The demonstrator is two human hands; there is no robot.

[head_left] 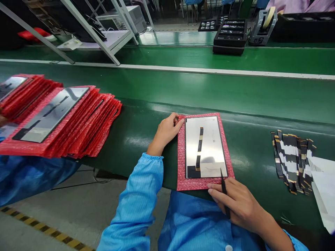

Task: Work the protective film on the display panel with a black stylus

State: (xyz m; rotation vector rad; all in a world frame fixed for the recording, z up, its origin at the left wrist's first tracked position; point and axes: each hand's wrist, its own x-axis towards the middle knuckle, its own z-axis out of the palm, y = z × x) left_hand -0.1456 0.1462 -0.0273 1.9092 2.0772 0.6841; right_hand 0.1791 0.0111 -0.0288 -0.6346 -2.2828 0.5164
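A silver display panel (209, 139) with a black flex cable (200, 143) down its back lies on a red bubble-wrap sheet (180, 164) at the near edge of the green bench. My left hand (167, 130) rests on the sheet's upper left corner, fingers curled over its edge. My right hand (240, 205) sits at the sheet's lower right corner and grips thin black tweezers (223, 184), whose tip points at the panel's lower right corner.
A fanned stack of red bubble-wrap sheets with panels (60, 122) lies at left. A pile of black-and-white flex strips (293, 158) and white paper (324, 188) sit at right. Across the green conveyor (209, 90) stand black trays (230, 35) and a tape dispenser (263, 26).
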